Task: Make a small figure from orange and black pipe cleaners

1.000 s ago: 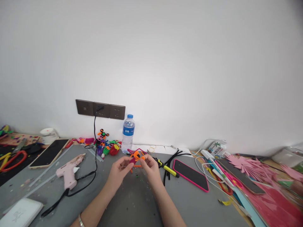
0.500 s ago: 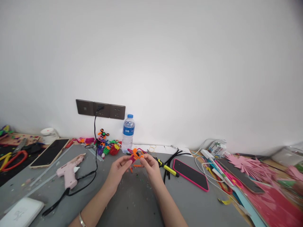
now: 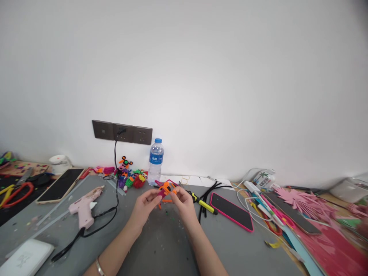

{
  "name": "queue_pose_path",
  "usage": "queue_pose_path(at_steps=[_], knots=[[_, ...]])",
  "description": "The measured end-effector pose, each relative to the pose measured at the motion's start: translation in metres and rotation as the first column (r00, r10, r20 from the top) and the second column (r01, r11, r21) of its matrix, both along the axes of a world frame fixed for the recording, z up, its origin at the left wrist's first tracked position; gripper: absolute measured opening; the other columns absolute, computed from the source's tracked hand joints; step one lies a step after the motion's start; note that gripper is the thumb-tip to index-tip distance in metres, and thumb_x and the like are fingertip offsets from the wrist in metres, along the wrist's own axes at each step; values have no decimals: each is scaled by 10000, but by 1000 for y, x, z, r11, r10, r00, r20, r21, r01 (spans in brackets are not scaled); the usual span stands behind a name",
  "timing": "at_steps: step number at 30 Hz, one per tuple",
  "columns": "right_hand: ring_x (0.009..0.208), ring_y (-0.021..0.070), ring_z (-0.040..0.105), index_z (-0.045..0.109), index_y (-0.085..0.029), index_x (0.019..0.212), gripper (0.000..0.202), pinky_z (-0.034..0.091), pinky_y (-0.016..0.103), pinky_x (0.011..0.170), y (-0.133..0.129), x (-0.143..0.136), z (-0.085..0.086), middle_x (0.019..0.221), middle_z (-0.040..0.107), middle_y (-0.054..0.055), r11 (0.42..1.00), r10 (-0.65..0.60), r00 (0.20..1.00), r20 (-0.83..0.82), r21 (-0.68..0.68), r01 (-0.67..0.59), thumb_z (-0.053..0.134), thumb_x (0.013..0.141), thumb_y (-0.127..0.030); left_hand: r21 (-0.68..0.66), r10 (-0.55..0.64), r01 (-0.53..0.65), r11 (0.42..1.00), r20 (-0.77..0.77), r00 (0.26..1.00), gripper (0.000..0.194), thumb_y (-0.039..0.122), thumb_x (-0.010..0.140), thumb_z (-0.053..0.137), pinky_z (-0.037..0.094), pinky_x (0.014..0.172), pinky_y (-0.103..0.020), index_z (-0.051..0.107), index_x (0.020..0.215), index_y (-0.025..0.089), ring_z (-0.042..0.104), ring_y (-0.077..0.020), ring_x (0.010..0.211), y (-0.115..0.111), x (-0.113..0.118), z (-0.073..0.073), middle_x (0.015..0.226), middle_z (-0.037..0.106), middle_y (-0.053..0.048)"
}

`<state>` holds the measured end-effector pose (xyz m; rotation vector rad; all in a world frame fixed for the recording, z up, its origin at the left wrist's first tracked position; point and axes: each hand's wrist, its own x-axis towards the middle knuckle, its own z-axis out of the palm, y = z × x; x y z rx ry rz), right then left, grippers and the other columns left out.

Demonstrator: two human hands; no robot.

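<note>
Since the earlier frame, the orange-and-magenta craft piece (image 3: 166,189) has been turned slightly, its orange loops now shown rounder. It is held above the gray mat (image 3: 161,245), its magenta part pinched by the left hand (image 3: 146,205) and its orange part by the right hand (image 3: 183,202). On the bottle (image 3: 155,168), white characters resembling 冰露 are printed on a blue label (image 3: 156,158); the mark on the white box (image 3: 27,257) cannot be read.

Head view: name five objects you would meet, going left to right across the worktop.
White rectangular box, pink plastic glue gun, clear plastic bottle with blue cap, black phone in bright pink case, pink folded-paper fan.
</note>
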<state>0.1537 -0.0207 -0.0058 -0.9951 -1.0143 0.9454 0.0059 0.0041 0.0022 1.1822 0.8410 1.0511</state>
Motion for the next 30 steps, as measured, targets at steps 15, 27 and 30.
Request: queue_pose_path(at_steps=[15, 27, 30], knots=[[558, 110, 401, 529, -194, 648, 295, 354, 229, 547, -2, 1, 1, 597, 478, -40, 998, 55, 999, 4, 8, -55, 690, 729, -427, 14, -10, 10, 1000, 18, 1000, 306, 421, 679, 740, 442, 554, -226, 722, 855, 172, 559, -135, 603, 0, 0, -1, 749, 705, -39], [542, 108, 388, 524, -195, 636, 316, 336, 231, 532, -1, 3, 1, 582, 470, -40, 999, 39, 999, 23, -7, -39, 692, 713, -451, 41, -9, 9, 999, -8, 1000, 331, 443, 690, 724, 453, 565, -233, 709, 873, 167, 570, -152, 627, -1, -1, 1, 776, 699, -51], [538, 109, 391, 532, -195, 638, 317, 328, 231, 523, -1, 3, 1, 580, 477, -39, 1000, 21, 999, 27, -1, -21, 694, 709, -458, 46, 0, 2, 999, -29, 1000, 343, 455, 677, 725, 462, 568, -242, 711, 865, 168, 587, -170, 650, -1, -1, 3, 780, 706, -57]])
